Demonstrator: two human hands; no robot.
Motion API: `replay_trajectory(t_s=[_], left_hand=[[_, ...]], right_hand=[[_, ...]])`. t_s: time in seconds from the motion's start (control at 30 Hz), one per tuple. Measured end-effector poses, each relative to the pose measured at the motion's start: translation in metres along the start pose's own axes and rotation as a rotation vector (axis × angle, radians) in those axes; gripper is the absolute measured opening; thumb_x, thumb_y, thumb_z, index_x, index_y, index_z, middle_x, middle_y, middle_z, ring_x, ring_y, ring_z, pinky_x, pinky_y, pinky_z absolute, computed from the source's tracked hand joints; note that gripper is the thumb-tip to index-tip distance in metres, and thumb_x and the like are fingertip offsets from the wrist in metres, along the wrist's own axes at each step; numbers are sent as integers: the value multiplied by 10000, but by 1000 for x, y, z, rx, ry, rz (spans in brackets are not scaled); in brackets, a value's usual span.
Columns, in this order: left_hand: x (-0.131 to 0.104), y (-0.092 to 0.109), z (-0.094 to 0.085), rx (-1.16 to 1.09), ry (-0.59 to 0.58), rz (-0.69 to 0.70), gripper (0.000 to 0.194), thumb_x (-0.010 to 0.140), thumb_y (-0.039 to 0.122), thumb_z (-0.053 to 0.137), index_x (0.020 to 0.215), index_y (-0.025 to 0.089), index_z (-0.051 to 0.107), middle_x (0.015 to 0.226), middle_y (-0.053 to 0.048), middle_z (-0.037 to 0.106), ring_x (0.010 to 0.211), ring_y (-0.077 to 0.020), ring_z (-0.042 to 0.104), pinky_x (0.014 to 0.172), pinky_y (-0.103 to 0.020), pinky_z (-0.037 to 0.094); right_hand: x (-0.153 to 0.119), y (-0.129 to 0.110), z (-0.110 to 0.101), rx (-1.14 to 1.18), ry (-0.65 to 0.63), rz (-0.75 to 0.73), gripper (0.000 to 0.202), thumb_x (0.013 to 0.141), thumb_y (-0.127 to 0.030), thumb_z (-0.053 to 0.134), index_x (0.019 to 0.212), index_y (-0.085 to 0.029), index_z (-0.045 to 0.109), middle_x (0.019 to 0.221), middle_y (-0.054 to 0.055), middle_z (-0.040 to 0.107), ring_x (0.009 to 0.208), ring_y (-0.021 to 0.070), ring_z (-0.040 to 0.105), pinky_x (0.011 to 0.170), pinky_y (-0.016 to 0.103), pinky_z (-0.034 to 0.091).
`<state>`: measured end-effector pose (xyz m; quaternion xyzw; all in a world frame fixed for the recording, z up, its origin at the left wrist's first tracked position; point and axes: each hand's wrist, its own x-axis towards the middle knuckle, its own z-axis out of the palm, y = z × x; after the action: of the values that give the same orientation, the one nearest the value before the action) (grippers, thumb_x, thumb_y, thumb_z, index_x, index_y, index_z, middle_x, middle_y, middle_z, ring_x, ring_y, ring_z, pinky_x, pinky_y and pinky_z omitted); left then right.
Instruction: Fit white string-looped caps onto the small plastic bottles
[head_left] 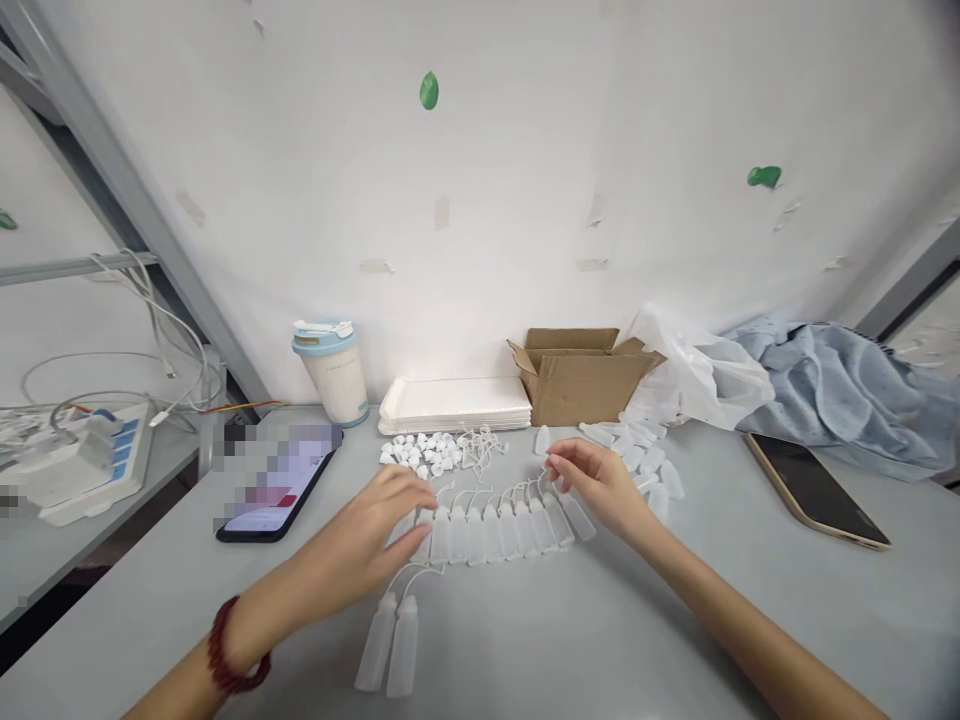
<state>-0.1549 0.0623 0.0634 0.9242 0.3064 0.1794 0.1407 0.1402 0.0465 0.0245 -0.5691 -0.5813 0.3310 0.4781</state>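
Observation:
Small translucent plastic bottles (491, 535) with thin white cords at their necks stand or lie side by side in a row. My left hand (379, 525) is at the row's left end, thumb and fingers apart around the leftmost bottle; contact is unclear. Over the right end, my right hand (592, 480) has thumb and index finger pinched on a thin white cord (541, 478). Two more corded bottles (390, 645) lie nearer to me. Behind the row are a pile of white caps (424, 452) and a heap of loose white cords (484, 450).
Loose translucent bottles (652, 460) lie right of the row. Behind stand flat white boxes (457, 402), an open cardboard box (585, 390) and a cup (334, 375). Phones lie left (277, 485) and right (817, 490), near a plastic bag (697, 375) and blue cloth (847, 385).

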Motion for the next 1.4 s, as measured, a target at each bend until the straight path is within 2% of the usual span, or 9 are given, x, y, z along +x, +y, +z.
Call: replay_trajectory(t_s=[0.07, 0.2, 0.4, 0.63, 0.8, 0.97, 1.1, 1.23, 1.4], left_hand=[[21, -4, 2, 18, -27, 8, 205, 895, 161, 427, 1014, 197, 590, 1023, -60, 605, 1023, -203, 508, 868, -351, 463], [57, -15, 12, 105, -48, 11, 179, 865, 131, 458, 941, 164, 617, 931, -66, 619, 977, -221, 509, 825, -351, 451], [88, -23, 25, 268, -58, -54, 160, 829, 197, 535, 892, 150, 675, 833, -86, 615, 926, -261, 505, 750, -350, 444], [88, -23, 33, 261, -33, -49, 209, 815, 143, 482, 723, 167, 669, 765, -75, 607, 857, -241, 515, 690, -325, 426], [83, -22, 29, 182, 35, -88, 202, 829, 153, 462, 782, 175, 658, 794, -59, 625, 865, -233, 517, 711, -329, 425], [85, -24, 33, 224, -17, -101, 177, 792, 131, 501, 816, 163, 674, 788, -68, 620, 883, -247, 513, 716, -326, 429], [91, -24, 38, 246, -21, -96, 185, 773, 123, 511, 681, 160, 667, 728, -84, 597, 857, -265, 509, 678, -329, 419], [93, -26, 34, 222, -2, -92, 205, 791, 133, 498, 676, 168, 664, 720, -66, 619, 832, -244, 520, 681, -316, 420], [82, -24, 17, -13, 201, -163, 157, 819, 271, 552, 790, 200, 689, 794, -29, 671, 831, -206, 563, 720, -305, 434]], right_hand=[[7, 10, -4, -221, 34, -156, 213, 836, -371, 508, 904, -204, 621, 914, 83, 661, 854, 226, 613, 741, 394, 509], [17, 23, -12, -509, -59, -386, 306, 885, -247, 401, 1101, -213, 616, 1247, 120, 568, 1150, 268, 506, 970, 482, 399], [24, 30, -20, -642, -162, -305, 361, 935, -351, 354, 1146, -240, 625, 1386, 77, 470, 1287, 283, 375, 1024, 520, 332], [25, 34, -22, -682, -135, -277, 396, 942, -394, 339, 1118, -222, 649, 1269, 119, 553, 1234, 283, 434, 996, 479, 362], [24, 33, -20, -682, -157, -282, 375, 942, -351, 341, 1127, -200, 630, 1162, 124, 608, 1099, 271, 526, 929, 424, 407], [26, 33, -19, -741, -176, -282, 357, 954, -275, 306, 1020, -206, 650, 1103, 94, 647, 1041, 258, 561, 876, 403, 401], [26, 34, -21, -763, -153, -292, 325, 934, -227, 344, 957, -187, 665, 1026, 91, 672, 973, 246, 585, 828, 369, 411], [26, 36, -24, -777, -54, -326, 299, 917, -214, 373, 910, -179, 670, 955, 101, 686, 910, 242, 599, 810, 363, 415], [20, 28, -23, -656, 128, -412, 202, 884, -230, 452, 857, -194, 649, 853, 75, 683, 793, 221, 616, 720, 340, 448]])
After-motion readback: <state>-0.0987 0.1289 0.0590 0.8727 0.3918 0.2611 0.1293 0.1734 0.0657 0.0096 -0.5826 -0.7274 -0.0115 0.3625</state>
